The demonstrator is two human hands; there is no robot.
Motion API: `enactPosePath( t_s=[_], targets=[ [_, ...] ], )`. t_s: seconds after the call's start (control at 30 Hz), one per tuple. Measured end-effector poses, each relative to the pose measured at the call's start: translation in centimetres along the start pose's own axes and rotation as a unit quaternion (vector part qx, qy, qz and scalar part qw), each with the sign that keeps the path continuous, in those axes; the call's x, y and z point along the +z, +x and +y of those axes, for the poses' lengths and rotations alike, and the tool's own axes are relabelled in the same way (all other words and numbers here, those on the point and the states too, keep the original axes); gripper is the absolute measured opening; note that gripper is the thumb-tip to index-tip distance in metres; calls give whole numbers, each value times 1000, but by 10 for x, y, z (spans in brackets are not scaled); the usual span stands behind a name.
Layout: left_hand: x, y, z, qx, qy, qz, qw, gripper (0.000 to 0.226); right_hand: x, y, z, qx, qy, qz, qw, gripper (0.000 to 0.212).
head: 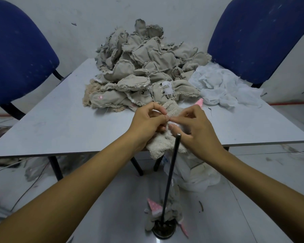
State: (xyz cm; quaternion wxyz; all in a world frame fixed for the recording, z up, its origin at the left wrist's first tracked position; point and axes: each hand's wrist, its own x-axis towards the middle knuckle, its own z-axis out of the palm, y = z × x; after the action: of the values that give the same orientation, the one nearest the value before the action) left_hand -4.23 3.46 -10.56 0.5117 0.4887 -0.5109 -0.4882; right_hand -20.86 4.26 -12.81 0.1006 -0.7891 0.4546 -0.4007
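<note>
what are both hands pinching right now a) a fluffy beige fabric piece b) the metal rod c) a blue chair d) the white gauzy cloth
a: the left hand and the right hand both pinch the fluffy beige fabric piece; neither grips the metal rod, and the white gauzy cloth lies apart on the table.

Legible texts, labels, brands, numbers: 0. Faint blue marking on the white plastic bag [165, 160] below the bench [60, 123] edge is too blurred to read.
</note>
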Motion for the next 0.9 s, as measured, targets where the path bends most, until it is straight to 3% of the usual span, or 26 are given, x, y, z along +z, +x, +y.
enactPosePath(
  t_s=[0.13,0.23,0.37,0.47,0.63,0.9],
  targets=[
    [0,0,0,-2,0,-2,1000,17,-4,-2,4,39,43,15,998,31],
    [0,-1,0,6,8,-5,1000,17,3,-2,3,8,-23,30,999,23],
    [0,0,0,7,15,-7,1000,16,3,-2,2,1,-32,1,999,24],
    [0,1,-1,3,8,-8,1000,18,-2,-2,4,13,9,40,999,28],
    [0,1,-2,14,20,-9,1000,16,6,-1,3,22,-9,94,995,17],
    [2,1,-2,10,13,2,1000,16,1,-3,3,-22,-24,68,997,21]
  ],
)
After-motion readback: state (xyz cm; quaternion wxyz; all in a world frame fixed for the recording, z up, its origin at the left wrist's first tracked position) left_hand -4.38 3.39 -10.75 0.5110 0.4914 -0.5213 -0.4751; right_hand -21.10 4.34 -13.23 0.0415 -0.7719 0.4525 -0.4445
